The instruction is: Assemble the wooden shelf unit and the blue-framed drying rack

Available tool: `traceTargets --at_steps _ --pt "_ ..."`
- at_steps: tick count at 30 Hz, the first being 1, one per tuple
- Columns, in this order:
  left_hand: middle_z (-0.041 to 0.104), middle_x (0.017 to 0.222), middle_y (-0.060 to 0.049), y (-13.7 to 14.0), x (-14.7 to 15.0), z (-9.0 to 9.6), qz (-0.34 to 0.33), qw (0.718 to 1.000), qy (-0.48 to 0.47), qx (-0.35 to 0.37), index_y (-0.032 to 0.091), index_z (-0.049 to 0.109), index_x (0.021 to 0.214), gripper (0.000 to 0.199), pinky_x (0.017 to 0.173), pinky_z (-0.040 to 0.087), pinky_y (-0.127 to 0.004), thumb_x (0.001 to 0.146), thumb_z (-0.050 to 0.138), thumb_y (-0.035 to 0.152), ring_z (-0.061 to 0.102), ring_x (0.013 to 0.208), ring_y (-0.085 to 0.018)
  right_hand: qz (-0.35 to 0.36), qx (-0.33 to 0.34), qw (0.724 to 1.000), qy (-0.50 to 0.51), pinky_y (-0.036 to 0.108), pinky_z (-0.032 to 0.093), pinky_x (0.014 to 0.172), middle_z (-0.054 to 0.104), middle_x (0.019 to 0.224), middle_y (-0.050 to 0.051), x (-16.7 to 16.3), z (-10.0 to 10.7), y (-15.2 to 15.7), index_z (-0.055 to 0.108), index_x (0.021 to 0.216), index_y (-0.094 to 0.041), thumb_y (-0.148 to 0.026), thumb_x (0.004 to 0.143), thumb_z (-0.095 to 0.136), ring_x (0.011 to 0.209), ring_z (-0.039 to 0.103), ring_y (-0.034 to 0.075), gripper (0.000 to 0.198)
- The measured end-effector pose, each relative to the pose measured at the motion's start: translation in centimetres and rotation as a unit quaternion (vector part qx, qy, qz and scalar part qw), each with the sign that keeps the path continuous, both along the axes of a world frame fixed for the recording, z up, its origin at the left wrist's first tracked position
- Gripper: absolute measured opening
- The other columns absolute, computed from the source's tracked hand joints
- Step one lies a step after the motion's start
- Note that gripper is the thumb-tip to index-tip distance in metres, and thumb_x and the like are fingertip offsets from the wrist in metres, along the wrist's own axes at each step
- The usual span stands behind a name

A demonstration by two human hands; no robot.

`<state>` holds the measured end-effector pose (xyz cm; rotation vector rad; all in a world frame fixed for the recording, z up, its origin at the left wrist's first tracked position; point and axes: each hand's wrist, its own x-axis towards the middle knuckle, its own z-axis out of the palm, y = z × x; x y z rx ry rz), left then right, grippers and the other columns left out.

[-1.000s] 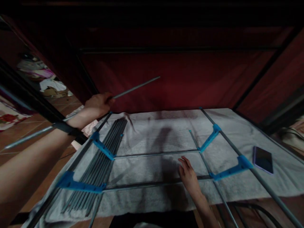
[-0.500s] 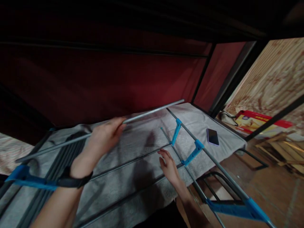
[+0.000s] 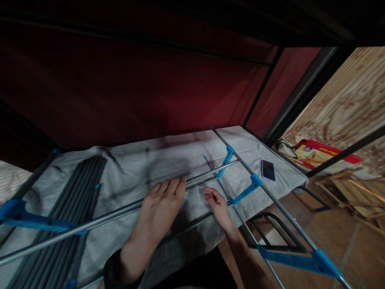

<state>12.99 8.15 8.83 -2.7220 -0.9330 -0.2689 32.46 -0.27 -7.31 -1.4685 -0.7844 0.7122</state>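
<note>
Lowered since the earlier frame, the metal tube (image 3: 99,221) is gripped by the left hand (image 3: 162,210), slanting lower-left to centre-right; the right hand (image 3: 218,206), half-curled, empty, is seen below.

Carrier is a flat surface under a grey cloth (image 3: 128,180), rumpled well left of the phone (image 3: 268,170); phone lies flat on it, screen up, near the right-hand edge; bundle of grey tubes (image 3: 75,192) lies side by side, far left of phone; blue-bracketed frame (image 3: 251,189) spans the cloth left of phone, one rail just beside it; frame-to-cloth contact unclear; brown floor (image 3: 337,237) shows right of phone, slatted wooden pieces (image 3: 355,188) on it.
</note>
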Motion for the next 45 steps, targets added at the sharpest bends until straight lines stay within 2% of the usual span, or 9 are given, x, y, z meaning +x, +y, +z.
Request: traceTargets --at_steps 4,8,16,21,25,29,33,38,45 --pt "0.072 0.105 -0.011 0.5 -0.4 0.2 0.032 0.999 0.002 -0.016 0.021 0.062 0.137 0.057 0.086 0.053 -0.042 0.089 0.041 -0.001 0.068 0.094 -0.027 -0.011 -0.010 1.000 0.023 0.036 0.054 0.081 0.073 0.092 0.004 0.7 0.4 -0.3 0.073 0.104 -0.024 -0.043 0.082 0.066 0.089 0.067 0.023 0.030" --pt "0.073 0.103 -0.012 -0.1 -1.1 -2.0 0.084 0.996 0.010 -0.032 0.018 0.067 0.131 0.050 0.084 0.055 -0.042 0.090 0.042 0.001 0.070 0.090 -0.027 -0.038 0.004 0.999 0.033 0.039 0.055 0.084 0.073 0.098 0.005 1.8 0.9 0.2 0.073 0.102 -0.024 -0.046 0.081 0.065 0.090 0.067 0.023 0.031" --pt "0.074 0.109 -0.011 -4.4 2.5 -4.9 0.112 0.986 0.036 -0.119 0.018 0.062 0.133 0.053 0.077 0.057 -0.034 0.089 0.042 -0.003 0.072 0.090 -0.023 -0.116 0.033 0.990 0.070 0.040 0.054 0.086 0.073 0.099 0.006 4.4 0.1 1.7 0.069 0.096 -0.022 -0.044 0.069 0.073 0.088 0.066 0.022 0.035" --pt "0.074 0.115 -0.012 -3.4 1.1 -6.6 0.125 0.983 0.001 -0.132 0.017 0.063 0.129 0.045 0.085 0.056 -0.034 0.093 0.042 0.001 0.072 0.097 -0.022 -0.101 0.030 0.987 0.119 0.039 0.056 0.084 0.073 0.107 0.007 5.0 0.0 1.6 0.066 0.107 -0.023 -0.047 0.072 0.071 0.092 0.067 0.022 0.042" --pt "0.075 0.107 -0.010 -2.6 -0.2 -7.7 0.136 0.981 -0.019 -0.136 0.019 0.063 0.128 0.035 0.076 0.056 -0.034 0.101 0.041 0.015 0.073 0.087 -0.022 -0.094 0.017 0.990 0.100 0.038 0.055 0.083 0.072 0.110 0.007 5.2 -0.8 1.9 0.065 0.105 -0.024 -0.048 0.073 0.070 0.093 0.067 0.021 0.040" --pt "0.076 0.108 -0.008 -2.0 -0.4 -8.6 0.135 0.979 -0.045 -0.142 0.021 0.065 0.125 0.033 0.074 0.054 -0.033 0.104 0.040 0.025 0.074 0.085 -0.022 -0.140 0.013 0.988 0.071 0.038 0.053 0.087 0.070 0.110 0.005 5.7 -1.7 2.0 0.064 0.104 -0.024 -0.045 0.071 0.069 0.095 0.064 0.020 0.040" --pt "0.076 0.105 -0.007 -1.6 0.2 -8.1 0.138 0.979 -0.063 -0.134 0.021 0.067 0.121 0.032 0.069 0.051 -0.032 0.104 0.041 0.026 0.073 0.081 -0.021 -0.167 0.016 0.985 0.044 0.039 0.049 0.096 0.068 0.110 0.005 6.6 -1.5 1.8 0.062 0.107 -0.024 -0.041 0.071 0.068 0.100 0.062 0.021 0.040" --pt "0.075 0.099 -0.006 -1.4 1.6 -6.3 0.128 0.981 -0.085 -0.115 0.021 0.066 0.117 0.031 0.071 0.049 -0.032 0.105 0.038 0.027 0.071 0.083 -0.021 -0.202 0.041 0.978 0.032 0.039 0.050 0.093 0.067 0.114 0.007 7.7 -0.5 2.7 0.061 0.110 -0.024 -0.043 0.071 0.066 0.101 0.061 0.022 0.043" --pt "0.074 0.097 -0.009 -0.9 2.7 -4.6 0.127 0.980 -0.087 -0.128 0.019 0.066 0.116 0.031 0.076 0.049 -0.032 0.104 0.037 0.023 0.070 0.087 -0.022 -0.212 0.066 0.974 -0.037 0.042 0.049 0.100 0.053 0.148 0.012 8.7 0.9 4.3 0.052 0.137 -0.026 -0.043 0.077 0.059 0.120 0.058 0.024 0.063"
